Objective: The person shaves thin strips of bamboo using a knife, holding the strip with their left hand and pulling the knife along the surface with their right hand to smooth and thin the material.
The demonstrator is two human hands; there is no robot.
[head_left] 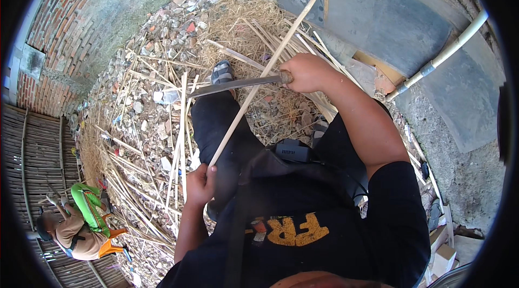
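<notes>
My left hand (200, 184) is closed around the lower end of a long pale bamboo strip (238, 116), which slants up and away to the right past the far edge of the view. In my right hand (309, 73) is the wooden handle of a machete (232, 87), its dark blade pointing left. The blade crosses the strip just left of the handle, above my thighs; whether its edge touches the strip I cannot tell. My right fingers are close beside the strip.
Cut bamboo strips (177, 142) lie across stony rubble (162, 50) to the left. Dry shavings (238, 17) are heaped ahead. A pale pipe (443, 55) leans by grey boards (373, 15) at right. Another person (81, 228) sits on an orange chair (112, 242) at lower left.
</notes>
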